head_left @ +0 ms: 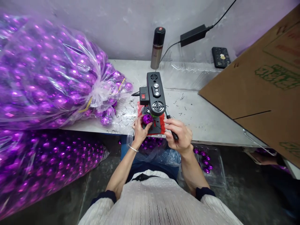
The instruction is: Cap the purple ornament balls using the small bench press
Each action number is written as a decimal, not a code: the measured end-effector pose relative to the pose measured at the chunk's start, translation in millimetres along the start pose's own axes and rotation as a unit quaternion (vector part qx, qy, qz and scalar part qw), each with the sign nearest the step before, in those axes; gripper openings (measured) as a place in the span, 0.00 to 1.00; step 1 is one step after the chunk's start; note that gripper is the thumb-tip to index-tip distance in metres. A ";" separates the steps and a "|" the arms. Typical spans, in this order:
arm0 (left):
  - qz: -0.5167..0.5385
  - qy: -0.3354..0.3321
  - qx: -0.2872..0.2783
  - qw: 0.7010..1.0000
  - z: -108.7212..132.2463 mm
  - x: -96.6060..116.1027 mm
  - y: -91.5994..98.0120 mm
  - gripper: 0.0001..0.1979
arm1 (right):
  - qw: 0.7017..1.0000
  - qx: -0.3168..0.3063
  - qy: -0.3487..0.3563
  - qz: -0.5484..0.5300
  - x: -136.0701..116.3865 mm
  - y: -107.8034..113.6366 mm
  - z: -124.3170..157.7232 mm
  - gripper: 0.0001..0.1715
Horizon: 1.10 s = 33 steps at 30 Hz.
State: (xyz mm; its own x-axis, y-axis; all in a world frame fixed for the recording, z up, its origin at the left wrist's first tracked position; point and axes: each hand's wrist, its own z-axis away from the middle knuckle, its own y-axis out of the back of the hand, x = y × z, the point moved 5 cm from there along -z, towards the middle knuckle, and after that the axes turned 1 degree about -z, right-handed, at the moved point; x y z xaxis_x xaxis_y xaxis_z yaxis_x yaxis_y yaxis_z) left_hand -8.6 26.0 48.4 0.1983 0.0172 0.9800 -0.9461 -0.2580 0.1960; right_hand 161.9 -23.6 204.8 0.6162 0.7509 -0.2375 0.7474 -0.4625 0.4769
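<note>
My left hand [140,132] pinches a shiny purple ball ornament [147,118] under the front end of a small black bench machine [156,92], which looks like a mini drill press. Its black base plate [156,126] rests on a red sheet [162,127]. On the machine's right side, the fingers of my right hand [180,136] are closed around a lever with a black handle [174,135]. The machine's head hides the spot where the ball meets the tool. A power box with a red switch [143,96] is attached at the machine's left.
Big clear bags of purple balls [47,78] fill the left side, on and below the white table [199,122]. Behind stand a bottle [157,47] and a black power adapter [193,35]. A cardboard box [253,90] leans in from the right. Dark scraps litter the tabletop.
</note>
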 end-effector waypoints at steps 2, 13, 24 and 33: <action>-0.032 -0.011 -0.012 0.999 -1.1 -3.0 -4.2 0.28 | 1.000 -0.002 0.002 -0.001 -0.6 0.5 -0.7 0.10; -0.027 -0.066 -0.079 0.994 -5.3 -10.6 -16.9 0.31 | 1.000 0.010 -0.008 -0.009 -1.7 0.6 -2.4 0.05; -0.027 -0.081 -0.064 0.994 -6.0 -9.7 -13.5 0.32 | 0.997 0.043 -0.050 -0.049 0.3 -17.3 12.1 0.11; -0.045 -0.114 -0.060 0.991 -5.2 -11.7 -15.0 0.34 | 0.989 0.122 -0.033 -0.081 8.8 -43.0 43.9 0.13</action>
State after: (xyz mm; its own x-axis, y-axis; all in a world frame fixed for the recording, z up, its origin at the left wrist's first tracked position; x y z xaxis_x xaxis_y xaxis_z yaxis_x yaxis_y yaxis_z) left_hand 1.9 34.7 34.1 0.3228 -0.1879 0.9276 -0.9429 -0.1488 0.2980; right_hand 146.1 -17.8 145.1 0.4918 0.7957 -0.3536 0.8706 -0.4438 0.2122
